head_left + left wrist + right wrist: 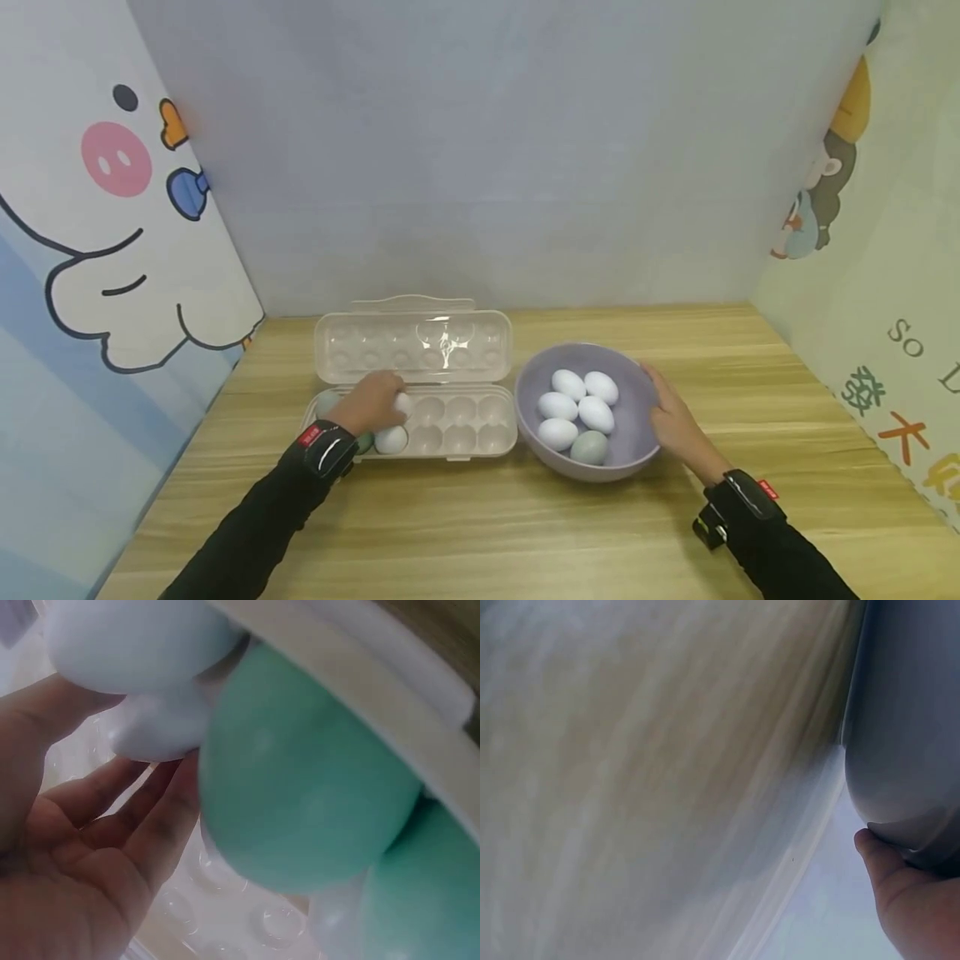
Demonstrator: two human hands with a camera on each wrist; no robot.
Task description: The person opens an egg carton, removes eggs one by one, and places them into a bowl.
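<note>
In the head view my left hand (pixel 369 403) is over the left half of a clear plastic egg carton (pixel 480 457). Its thumb and fingers pinch a white egg (pixel 161 724) sitting at the back row, partly hidden by the hand. Another white egg (pixel 391 440) lies in the front row beside green eggs (pixel 300 780), and a pale egg (pixel 327 403) shows at the far left. My right hand (pixel 670 417) grips the right rim of a purple bowl (pixel 637 392). Inside the bowl are several white eggs (pixel 558 407) and one pale green egg (pixel 589 448).
The carton's hinged lid (pixel 412 346) lies open towards the back wall. Bare cells (pixel 460 410) fill the carton's right half, right next to the bowl. Everything stands on a wood-grain table (pixel 465 533), with printed cloth walls (pixel 862 333) on both sides.
</note>
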